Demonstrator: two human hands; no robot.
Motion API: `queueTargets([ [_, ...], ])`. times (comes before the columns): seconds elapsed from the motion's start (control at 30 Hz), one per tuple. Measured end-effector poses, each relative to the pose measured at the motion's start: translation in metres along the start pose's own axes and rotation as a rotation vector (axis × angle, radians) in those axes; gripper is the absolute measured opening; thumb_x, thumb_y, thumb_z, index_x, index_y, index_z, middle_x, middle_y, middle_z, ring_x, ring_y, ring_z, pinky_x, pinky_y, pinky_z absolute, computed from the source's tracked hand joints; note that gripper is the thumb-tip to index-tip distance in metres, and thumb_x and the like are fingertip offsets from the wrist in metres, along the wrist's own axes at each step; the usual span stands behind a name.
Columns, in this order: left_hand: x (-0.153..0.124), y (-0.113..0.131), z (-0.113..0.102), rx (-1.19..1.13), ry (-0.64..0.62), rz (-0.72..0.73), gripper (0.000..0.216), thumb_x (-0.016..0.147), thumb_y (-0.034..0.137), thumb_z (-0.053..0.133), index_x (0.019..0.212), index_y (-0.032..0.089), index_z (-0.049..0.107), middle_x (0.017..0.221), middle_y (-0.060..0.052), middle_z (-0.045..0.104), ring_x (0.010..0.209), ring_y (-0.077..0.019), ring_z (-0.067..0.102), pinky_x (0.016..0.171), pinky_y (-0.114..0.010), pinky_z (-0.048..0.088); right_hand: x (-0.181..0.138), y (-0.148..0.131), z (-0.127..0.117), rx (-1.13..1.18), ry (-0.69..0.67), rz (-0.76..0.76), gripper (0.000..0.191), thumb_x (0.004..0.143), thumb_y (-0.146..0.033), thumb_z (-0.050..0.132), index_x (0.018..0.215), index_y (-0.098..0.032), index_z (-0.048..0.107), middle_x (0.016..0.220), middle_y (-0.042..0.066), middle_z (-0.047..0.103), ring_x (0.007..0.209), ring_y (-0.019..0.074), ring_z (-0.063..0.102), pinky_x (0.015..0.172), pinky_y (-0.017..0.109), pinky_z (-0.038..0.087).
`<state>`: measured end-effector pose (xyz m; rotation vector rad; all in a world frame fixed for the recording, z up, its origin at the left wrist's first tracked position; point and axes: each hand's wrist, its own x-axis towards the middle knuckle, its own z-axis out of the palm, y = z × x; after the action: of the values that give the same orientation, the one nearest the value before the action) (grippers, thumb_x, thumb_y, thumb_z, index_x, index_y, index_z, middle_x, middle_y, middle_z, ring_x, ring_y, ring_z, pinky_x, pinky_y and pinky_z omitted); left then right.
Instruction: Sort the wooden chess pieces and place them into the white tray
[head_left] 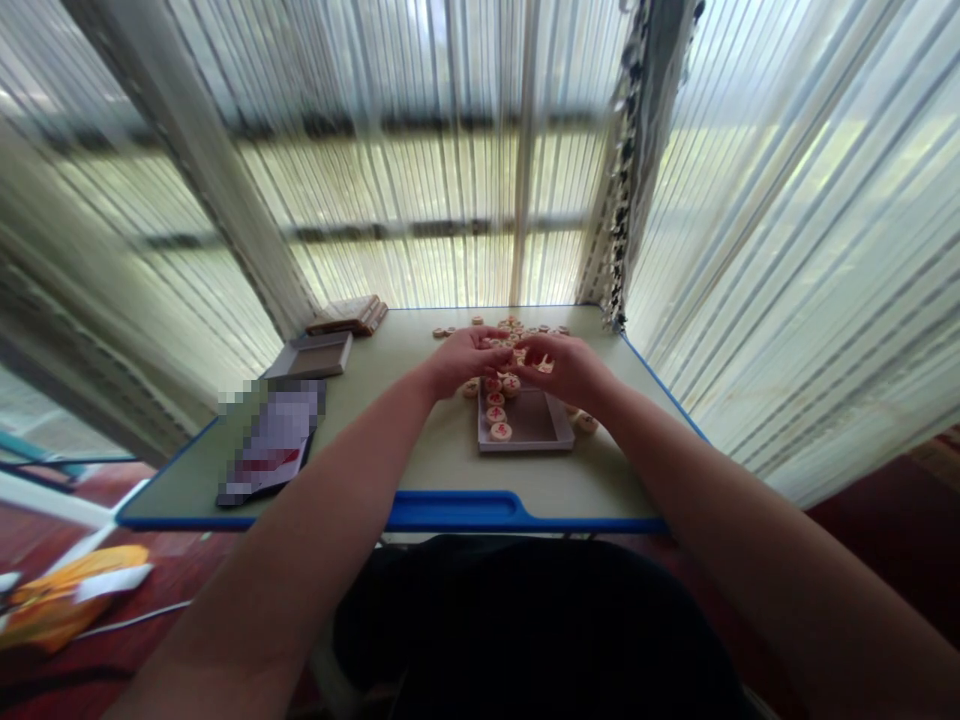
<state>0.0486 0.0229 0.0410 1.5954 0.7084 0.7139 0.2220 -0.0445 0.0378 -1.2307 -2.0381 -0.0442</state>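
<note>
A small shallow box (pixel 534 432) lies on the green table (pixel 450 460) in front of me, with a column of round wooden game pieces (pixel 496 414) marked in red along its left side. More of these discs (pixel 510 325) lie loose beyond the box. My left hand (pixel 465 360) and my right hand (pixel 566 368) hover together over the far end of the box, fingers curled and pinched among the discs. What each hand holds is too small to make out.
A box lid (pixel 315 355) and a folded wooden board (pixel 349 315) sit at the far left of the table. A blurred dark flat object (pixel 274 445) lies near the left front edge. Sheer curtains hang close behind and to the right. A yellow item (pixel 67 600) lies on the floor.
</note>
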Motion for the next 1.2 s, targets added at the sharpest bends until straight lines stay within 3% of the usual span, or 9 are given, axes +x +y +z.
queueTargets([
  [0.43,0.000,-0.003,0.000,0.000,0.003,-0.039,0.051,0.060,0.040,0.074,0.102,0.013,0.062,0.085,-0.008,0.067,0.070,-0.0134,0.061,0.059,-0.023,0.045,0.002,-0.003,0.003,0.170,-0.025,0.088,0.024,0.070,-0.035,0.064,0.085,-0.017,0.069,0.072,0.003,0.066,0.064,0.0125,0.055,0.062,0.024,0.041],
  [0.57,0.000,-0.002,0.002,-0.070,-0.022,-0.030,0.053,0.059,0.036,0.076,0.105,0.015,0.060,0.090,-0.008,0.067,0.073,-0.0130,0.062,0.063,-0.024,0.047,0.000,-0.003,0.005,0.211,-0.039,0.091,0.028,0.071,-0.039,0.063,0.084,-0.015,0.068,0.067,0.001,0.061,0.061,0.0109,0.050,0.058,0.023,0.039],
  [0.77,-0.001,0.005,0.002,-0.108,-0.023,-0.015,0.037,0.068,0.033,0.069,0.098,0.013,0.061,0.091,-0.009,0.065,0.065,-0.0104,0.061,0.060,-0.025,0.050,0.001,-0.001,0.002,0.257,-0.052,0.186,0.037,0.068,-0.047,0.062,0.084,-0.013,0.063,0.060,-0.001,0.053,0.055,0.0094,0.044,0.051,0.022,0.035],
  [0.87,-0.002,0.009,0.000,-0.005,0.083,-0.042,0.026,0.072,0.032,0.065,0.088,0.012,0.061,0.090,-0.010,0.065,0.059,-0.0093,0.058,0.053,-0.023,0.049,0.000,0.000,-0.005,0.141,-0.133,0.172,0.033,0.066,-0.044,0.064,0.080,-0.015,0.063,0.063,0.000,0.055,0.056,0.0100,0.046,0.051,0.022,0.034],
  [1.0,-0.001,0.007,-0.007,0.232,0.263,-0.051,0.023,0.073,0.034,0.061,0.079,0.011,0.062,0.079,-0.008,0.065,0.047,-0.0063,0.048,0.039,-0.019,0.039,-0.002,-0.004,-0.008,-0.046,-0.359,0.121,0.021,0.063,-0.038,0.066,0.073,-0.019,0.065,0.065,0.000,0.061,0.058,0.0116,0.049,0.052,0.023,0.034],
  [1.2,0.002,-0.001,-0.013,0.411,0.320,-0.065,0.026,0.073,0.038,0.058,0.074,0.013,0.062,0.070,-0.005,0.063,0.043,-0.0063,0.045,0.037,-0.018,0.035,-0.003,-0.011,-0.007,-0.156,-0.527,0.118,0.024,0.065,-0.041,0.064,0.073,-0.020,0.068,0.068,0.002,0.065,0.061,0.0135,0.052,0.055,0.024,0.034],
])
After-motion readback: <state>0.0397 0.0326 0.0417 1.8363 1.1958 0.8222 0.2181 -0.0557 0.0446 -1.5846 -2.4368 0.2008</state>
